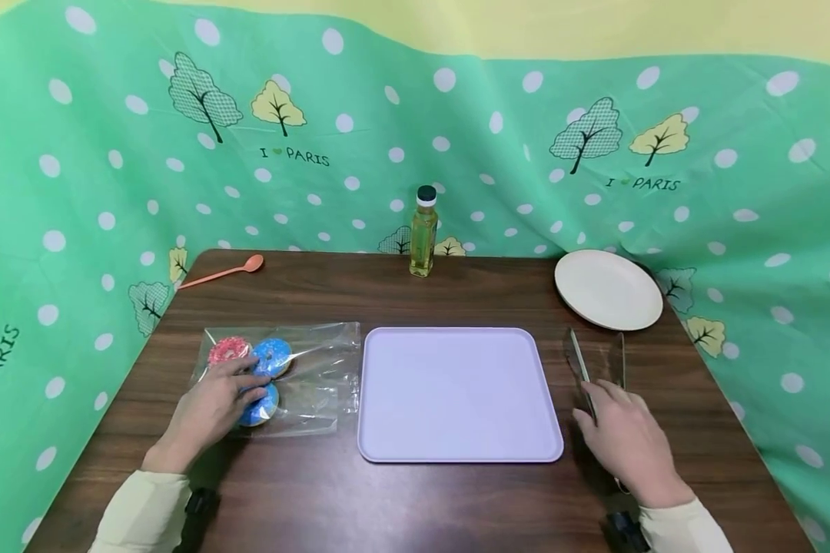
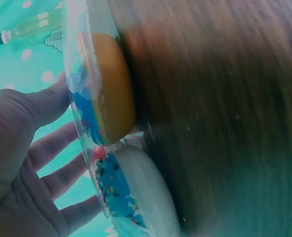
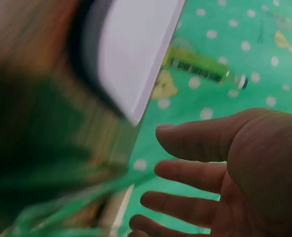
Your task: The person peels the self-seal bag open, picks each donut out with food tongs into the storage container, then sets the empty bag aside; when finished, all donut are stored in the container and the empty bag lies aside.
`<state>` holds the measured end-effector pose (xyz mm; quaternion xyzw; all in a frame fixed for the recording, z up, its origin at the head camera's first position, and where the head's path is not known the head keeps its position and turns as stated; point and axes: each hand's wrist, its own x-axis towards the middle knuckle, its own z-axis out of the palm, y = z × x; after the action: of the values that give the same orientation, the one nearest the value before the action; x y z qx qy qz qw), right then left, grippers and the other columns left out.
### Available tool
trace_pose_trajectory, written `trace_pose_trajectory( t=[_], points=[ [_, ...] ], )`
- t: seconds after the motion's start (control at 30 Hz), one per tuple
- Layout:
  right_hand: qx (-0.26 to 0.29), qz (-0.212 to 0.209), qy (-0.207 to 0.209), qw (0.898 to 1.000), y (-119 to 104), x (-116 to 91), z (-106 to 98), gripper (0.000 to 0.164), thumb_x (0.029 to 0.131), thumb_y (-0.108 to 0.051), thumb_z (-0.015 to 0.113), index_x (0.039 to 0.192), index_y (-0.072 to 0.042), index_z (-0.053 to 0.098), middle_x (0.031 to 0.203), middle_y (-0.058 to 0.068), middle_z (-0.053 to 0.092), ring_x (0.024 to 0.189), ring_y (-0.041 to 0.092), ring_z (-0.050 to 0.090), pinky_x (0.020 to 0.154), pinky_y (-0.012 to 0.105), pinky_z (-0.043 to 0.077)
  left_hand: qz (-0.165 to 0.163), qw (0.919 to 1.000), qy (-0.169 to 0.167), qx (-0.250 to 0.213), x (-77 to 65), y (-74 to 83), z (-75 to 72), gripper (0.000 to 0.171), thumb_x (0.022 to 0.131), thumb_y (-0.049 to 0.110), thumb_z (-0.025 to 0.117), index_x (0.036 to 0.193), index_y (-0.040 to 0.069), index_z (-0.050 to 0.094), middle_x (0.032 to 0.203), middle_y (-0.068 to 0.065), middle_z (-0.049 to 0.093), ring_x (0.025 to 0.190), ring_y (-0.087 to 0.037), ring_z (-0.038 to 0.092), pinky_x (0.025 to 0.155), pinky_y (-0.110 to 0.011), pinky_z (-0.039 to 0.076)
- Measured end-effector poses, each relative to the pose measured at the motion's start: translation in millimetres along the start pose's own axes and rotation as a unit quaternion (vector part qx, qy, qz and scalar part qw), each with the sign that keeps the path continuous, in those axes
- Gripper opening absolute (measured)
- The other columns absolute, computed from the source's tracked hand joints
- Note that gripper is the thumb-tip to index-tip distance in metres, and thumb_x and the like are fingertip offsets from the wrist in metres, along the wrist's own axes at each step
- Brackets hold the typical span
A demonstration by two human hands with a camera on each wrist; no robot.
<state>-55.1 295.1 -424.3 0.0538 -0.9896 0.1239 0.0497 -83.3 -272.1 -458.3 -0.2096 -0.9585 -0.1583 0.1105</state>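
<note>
Obs.: dark brown wood-grain table, six items resting directly on it.
Clock face centred on the lilac tray, which lies flat: at 9, a clear plastic bag, laid flat just beside the tray, contact between edges not resolvable; at 10, an orange spoon, handle pointing to 8 and reaching the table's edge; at 12, an upright bottle near the far edge; at 2, a round white plate; at 3, metal tongs, partly hidden, two arms spread toward 12.
</note>
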Motion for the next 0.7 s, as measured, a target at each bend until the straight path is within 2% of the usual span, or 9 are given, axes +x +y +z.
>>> trace_pose_trajectory(
  t=[0.1, 0.2, 0.3, 0.37, 0.5, 0.6, 0.7],
  points=[
    [0.008, 0.073, -0.036, 0.997, 13.0, -8.1, -4.3, 0.054, 0.093, -0.023, 0.070, 0.131, 0.012, 0.055, 0.128, 0.040, 0.049, 0.112, 0.062, 0.043, 0.087, 0.071, 0.040, -0.019, 0.9997, -0.012, 0.003, 1.9, 2.4, -0.2, 0.022, 0.086, 0.017, 0.079, 0.104, 0.003, 0.079, 0.125, -0.022, 0.065, 0.120, -0.042, 0.058, 0.101, -0.058, 0.043],
    [0.016, 0.135, -0.080, 0.987, 22.5, -12.6, -6.3, 0.076, 0.096, -0.042, 0.066, 0.138, 0.017, 0.043, 0.128, 0.045, 0.043, 0.112, 0.065, 0.039, 0.083, 0.073, 0.039, -0.046, 0.9986, -0.026, 0.001, 3.0, 4.5, -1.0, 0.022, 0.088, 0.019, 0.079, 0.103, 0.004, 0.080, 0.126, -0.022, 0.065, 0.122, -0.041, 0.056, 0.103, -0.058, 0.041],
    [0.017, 0.175, -0.129, 0.976, 28.4, -13.8, -6.4, 0.102, 0.093, -0.063, 0.060, 0.138, 0.024, 0.034, 0.124, 0.049, 0.039, 0.110, 0.066, 0.040, 0.081, 0.072, 0.041, -0.074, 0.9965, -0.038, -0.007, 2.2, 6.4, -2.7, 0.020, 0.088, 0.018, 0.078, 0.102, 0.004, 0.080, 0.126, -0.022, 0.064, 0.123, -0.042, 0.054, 0.105, -0.061, 0.037],
    [0.018, 0.195, -0.168, 0.966, 31.7, -13.7, -6.1, 0.112, 0.089, -0.074, 0.055, 0.135, 0.026, 0.034, 0.119, 0.048, 0.040, 0.105, 0.065, 0.044, 0.078, 0.069, 0.044, -0.084, 0.9956, -0.042, -0.010, 2.6, 7.4, -3.2, 0.018, 0.089, 0.018, 0.078, 0.100, 0.004, 0.080, 0.125, -0.022, 0.065, 0.122, -0.043, 0.054, 0.105, -0.062, 0.036],
    [0.019, 0.219, -0.215, 0.952, 36.4, -12.0, -4.3, 0.113, 0.085, -0.081, 0.051, 0.122, 0.025, 0.044, 0.108, 0.040, 0.049, 0.092, 0.058, 0.055, 0.068, 0.061, 0.048, -0.082, 0.9961, -0.033, -0.001, 5.1, 9.0, -1.3, 0.012, 0.089, 0.015, 0.077, 0.093, 0.003, 0.078, 0.120, -0.021, 0.066, 0.116, -0.040, 0.058, 0.099, -0.059, 0.043],
    [0.021, 0.218, -0.222, 0.950, 39.5, -10.1, -3.0, 0.107, 0.085, -0.081, 0.051, 0.113, 0.022, 0.049, 0.099, 0.035, 0.056, 0.082, 0.052, 0.060, 0.062, 0.056, 0.049, -0.072, 0.9973, -0.014, 0.010, 7.5, 10.1, 2.0, 0.010, 0.088, 0.011, 0.077, 0.086, 0.002, 0.075, 0.116, -0.020, 0.066, 0.109, -0.039, 0.060, 0.094, -0.057, 0.047],
    [0.026, 0.218, -0.224, 0.950, 42.1, -8.6, -2.5, 0.105, 0.086, -0.079, 0.053, 0.113, 0.022, 0.049, 0.094, 0.035, 0.058, 0.076, 0.048, 0.062, 0.058, 0.054, 0.050, -0.058, 0.9981, 0.012, 0.013, 9.6, 11.8, 5.1, 0.011, 0.087, 0.009, 0.077, 0.085, 0.000, 0.072, 0.115, -0.022, 0.066, 0.108, -0.040, 0.061, 0.095, -0.058, 0.046]
  ],
)
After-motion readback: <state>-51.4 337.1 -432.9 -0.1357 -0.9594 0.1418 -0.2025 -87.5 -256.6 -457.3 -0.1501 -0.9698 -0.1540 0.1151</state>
